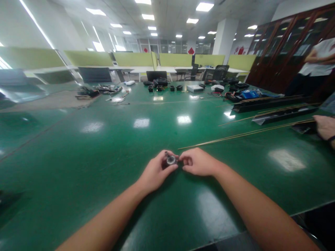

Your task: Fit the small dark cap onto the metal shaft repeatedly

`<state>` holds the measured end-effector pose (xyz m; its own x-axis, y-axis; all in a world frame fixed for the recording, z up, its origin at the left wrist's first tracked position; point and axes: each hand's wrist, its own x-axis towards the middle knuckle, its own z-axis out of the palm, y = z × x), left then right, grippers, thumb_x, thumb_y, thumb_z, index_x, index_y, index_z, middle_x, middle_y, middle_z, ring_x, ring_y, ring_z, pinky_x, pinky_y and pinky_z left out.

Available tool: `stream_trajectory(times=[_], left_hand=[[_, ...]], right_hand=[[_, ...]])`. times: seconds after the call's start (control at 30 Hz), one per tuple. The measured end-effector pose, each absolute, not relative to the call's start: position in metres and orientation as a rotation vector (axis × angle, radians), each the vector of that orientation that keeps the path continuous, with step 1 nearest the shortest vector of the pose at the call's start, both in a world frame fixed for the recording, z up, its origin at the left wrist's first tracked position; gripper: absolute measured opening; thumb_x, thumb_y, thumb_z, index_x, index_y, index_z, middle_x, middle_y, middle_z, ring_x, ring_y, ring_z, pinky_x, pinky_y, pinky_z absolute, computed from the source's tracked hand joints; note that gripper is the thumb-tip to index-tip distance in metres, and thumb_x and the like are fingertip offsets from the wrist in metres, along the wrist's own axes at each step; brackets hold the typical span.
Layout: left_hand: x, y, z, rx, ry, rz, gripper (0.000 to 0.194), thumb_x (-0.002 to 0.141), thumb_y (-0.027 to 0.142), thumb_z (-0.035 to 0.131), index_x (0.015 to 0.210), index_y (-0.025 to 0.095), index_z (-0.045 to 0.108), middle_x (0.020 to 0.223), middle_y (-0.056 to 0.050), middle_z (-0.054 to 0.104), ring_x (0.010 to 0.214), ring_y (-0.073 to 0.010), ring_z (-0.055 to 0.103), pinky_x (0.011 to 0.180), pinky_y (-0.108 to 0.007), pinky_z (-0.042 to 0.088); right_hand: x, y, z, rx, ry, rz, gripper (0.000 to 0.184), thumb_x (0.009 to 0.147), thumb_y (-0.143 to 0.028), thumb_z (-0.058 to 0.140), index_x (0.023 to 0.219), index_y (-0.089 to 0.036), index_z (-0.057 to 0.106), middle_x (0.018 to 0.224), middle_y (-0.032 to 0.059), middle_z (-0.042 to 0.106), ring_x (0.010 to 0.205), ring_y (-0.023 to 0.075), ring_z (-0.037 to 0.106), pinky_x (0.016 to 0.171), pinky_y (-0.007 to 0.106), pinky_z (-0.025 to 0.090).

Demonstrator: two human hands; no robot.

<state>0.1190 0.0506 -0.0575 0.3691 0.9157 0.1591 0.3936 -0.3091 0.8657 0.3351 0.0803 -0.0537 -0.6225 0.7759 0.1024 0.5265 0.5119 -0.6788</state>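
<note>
My left hand point(156, 170) is closed around a small round metal part point(171, 160) with a pale disc-like face and a dark knob at its upper left. The part's exact kind is too small to make out. My right hand point(197, 162) is just to the right of it, fingers curled, with the fingertips meeting the part's right side. Whether those fingers pinch anything small is hidden. Both hands are low over the green tabletop point(117, 139), near its front middle.
Thin brass-coloured rods point(225, 138) lie beyond my right hand, some along black channels point(272, 103). Another person's hand point(326, 127) rests at the right edge. Several small black boxes point(159, 88), a white box point(195, 88) and cables point(107, 89) stand at the far side. A person point(318, 59) stands at right.
</note>
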Motion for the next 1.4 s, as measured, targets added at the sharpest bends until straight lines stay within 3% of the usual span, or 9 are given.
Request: stream_trajectory(times=[0.4,0.6,0.73,1.1,1.27,1.4], left_hand=[[0.12,0.049,-0.056,1.855,1.161,0.991,0.029,0.084,0.037,0.067,0.102,0.017,0.059,0.099,-0.005,0.07,0.089,-0.0182,0.067,0.081,-0.03,0.055],[0.115,0.051,-0.06,2.028,1.312,1.072,0.026,0.079,0.029,0.071,0.102,0.02,0.066,0.103,-0.005,0.069,0.091,-0.0189,0.066,0.08,-0.031,0.054],[0.115,0.051,-0.057,2.105,1.314,1.099,0.021,0.079,0.027,0.071,0.098,0.021,0.067,0.099,-0.004,0.068,0.091,-0.019,0.063,0.08,-0.031,0.051],[0.116,0.05,-0.053,2.17,1.282,1.033,0.029,0.08,0.038,0.073,0.105,0.024,0.071,0.097,-0.004,0.068,0.089,-0.0189,0.063,0.08,-0.03,0.049],[0.117,0.05,-0.054,2.175,1.305,0.975,0.029,0.082,0.043,0.07,0.104,0.024,0.071,0.094,-0.004,0.068,0.085,-0.0179,0.062,0.075,-0.028,0.047],[0.117,0.05,-0.053,2.177,1.306,0.947,0.028,0.083,0.043,0.069,0.103,0.023,0.071,0.094,-0.003,0.067,0.085,-0.0179,0.061,0.075,-0.028,0.046]], right_hand=[[0.336,0.082,-0.055,-1.075,-2.366,0.881,0.026,0.074,-0.014,0.065,0.099,-0.017,0.071,0.073,-0.0008,0.068,0.062,0.0106,0.059,0.06,0.021,0.041],[0.336,0.08,-0.052,-1.084,-2.353,0.866,0.024,0.075,-0.013,0.064,0.098,-0.018,0.07,0.075,-0.0006,0.069,0.063,0.0105,0.059,0.062,0.022,0.041],[0.336,0.077,-0.047,-1.05,-2.347,0.817,0.025,0.074,-0.023,0.072,0.099,-0.019,0.07,0.075,-0.0005,0.067,0.064,0.0119,0.058,0.06,0.022,0.04],[0.337,0.079,-0.046,-1.011,-2.281,0.636,0.051,0.072,-0.025,0.075,0.12,-0.02,0.062,0.108,0.007,0.068,0.094,0.0202,0.063,0.083,0.031,0.047],[0.336,0.079,-0.047,-0.974,-2.268,0.584,0.05,0.074,-0.023,0.072,0.122,-0.018,0.061,0.112,0.0089,0.066,0.1,0.0214,0.061,0.089,0.034,0.047],[0.335,0.078,-0.045,-0.959,-2.259,0.587,0.039,0.075,-0.021,0.07,0.113,-0.019,0.063,0.107,0.0075,0.066,0.098,0.0211,0.061,0.088,0.033,0.047]])
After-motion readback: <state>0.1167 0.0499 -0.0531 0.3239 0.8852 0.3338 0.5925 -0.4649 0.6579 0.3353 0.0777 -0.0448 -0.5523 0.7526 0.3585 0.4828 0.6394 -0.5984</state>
